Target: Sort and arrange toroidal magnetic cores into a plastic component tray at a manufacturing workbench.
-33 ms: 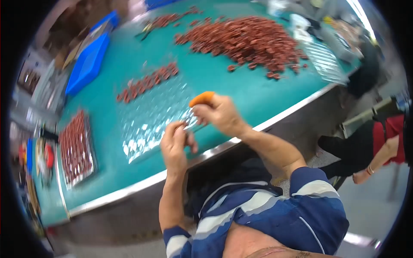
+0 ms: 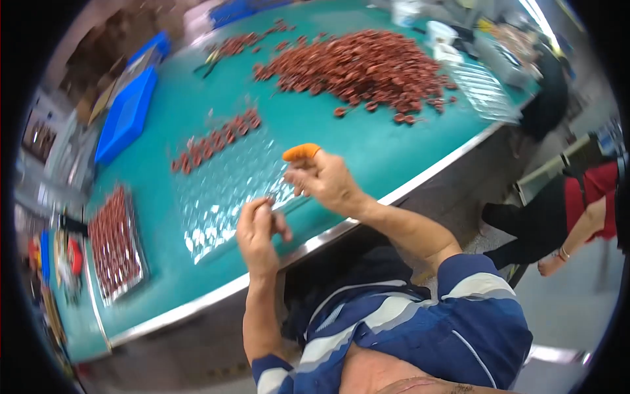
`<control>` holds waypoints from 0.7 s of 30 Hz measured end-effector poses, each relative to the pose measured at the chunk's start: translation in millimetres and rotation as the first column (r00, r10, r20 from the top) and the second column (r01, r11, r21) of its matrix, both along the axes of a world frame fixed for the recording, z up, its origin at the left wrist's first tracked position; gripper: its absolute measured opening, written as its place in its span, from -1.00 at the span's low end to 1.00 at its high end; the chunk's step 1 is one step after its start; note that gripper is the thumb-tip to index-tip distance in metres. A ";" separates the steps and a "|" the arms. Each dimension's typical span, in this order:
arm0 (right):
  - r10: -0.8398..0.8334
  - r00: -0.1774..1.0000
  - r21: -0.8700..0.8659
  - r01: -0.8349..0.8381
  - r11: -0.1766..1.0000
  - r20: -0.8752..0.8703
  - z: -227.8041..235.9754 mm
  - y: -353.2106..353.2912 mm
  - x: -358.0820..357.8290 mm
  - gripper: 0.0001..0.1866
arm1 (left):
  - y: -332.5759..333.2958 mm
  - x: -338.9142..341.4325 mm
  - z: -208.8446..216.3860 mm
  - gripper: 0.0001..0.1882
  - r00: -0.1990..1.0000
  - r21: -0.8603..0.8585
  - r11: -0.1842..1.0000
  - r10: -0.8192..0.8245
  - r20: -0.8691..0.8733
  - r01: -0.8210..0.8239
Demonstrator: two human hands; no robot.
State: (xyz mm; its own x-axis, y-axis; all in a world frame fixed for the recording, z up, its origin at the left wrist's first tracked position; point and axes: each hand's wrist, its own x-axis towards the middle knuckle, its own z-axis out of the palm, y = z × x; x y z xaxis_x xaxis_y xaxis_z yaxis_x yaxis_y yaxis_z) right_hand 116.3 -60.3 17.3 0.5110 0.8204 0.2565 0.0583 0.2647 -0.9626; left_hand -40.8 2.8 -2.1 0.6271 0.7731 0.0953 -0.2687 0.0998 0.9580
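Note:
My left hand [image 2: 259, 240] is closed in a pinch at the near edge of a clear plastic tray [image 2: 216, 187]. A dark speck shows at its fingertips, too small to name. Just to the right and slightly farther off, my right hand [image 2: 331, 184] has its fingers curled together, an orange finger cot [image 2: 301, 152] on one of them. Whatever it grips is hidden. Beneath both hands lies the tray with its shiny pockets. A row of small reddish-brown round parts [image 2: 216, 141] fills its far side.
A large heap of the same round parts [image 2: 361, 69] lies at the far middle. A filled tray [image 2: 118, 246] is at left, blue bins [image 2: 128, 115] behind it, pliers [image 2: 209, 64] at the back. Stacked clear trays [image 2: 482, 92] sit far right; another person [image 2: 558, 223] is beyond the table edge.
The whole view has shifted slightly. My two hands have drawn a little apart, the left one toward me; both remain over the tray's near side.

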 end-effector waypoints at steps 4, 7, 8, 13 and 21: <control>0.115 0.993 -0.133 -0.119 0.984 -0.037 0.2 -15.2 7.8 -0.73 | 7.5 -5.5 -0.6 -0.78 0.994 0.245 0.968 0.079 -0.079 -0.058; 0.247 0.966 -0.129 -0.256 0.958 -0.082 1.1 -13.6 0.8 -0.73 | 10.6 2.8 5.2 -0.77 0.947 0.563 0.826 0.165 -0.277 0.021; 0.237 0.968 -0.122 -0.246 0.962 -0.081 -0.8 -10.5 0.9 -0.73 | 12.6 2.8 6.2 -0.73 0.908 0.712 0.697 0.241 -0.342 0.083; 0.304 0.922 -0.130 -0.341 0.931 -0.241 3.3 -4.2 6.3 -0.76 | 13.3 0.6 26.4 -0.69 0.876 0.736 0.674 0.317 -0.364 0.062; 0.390 0.820 -0.173 -0.493 0.852 -0.419 2.7 -18.8 17.2 -0.76 | 26.6 -13.3 44.1 -0.66 0.869 0.707 0.552 -0.066 -0.491 0.441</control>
State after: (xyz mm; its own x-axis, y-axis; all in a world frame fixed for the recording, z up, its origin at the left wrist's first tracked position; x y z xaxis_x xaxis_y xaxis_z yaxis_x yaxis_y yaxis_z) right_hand 133.5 -79.2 20.0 0.0885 0.9880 -0.1269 -0.3615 -0.0869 -0.9283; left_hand -54.1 29.5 42.0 0.9074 0.3066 0.2874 0.0258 -0.7232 0.6902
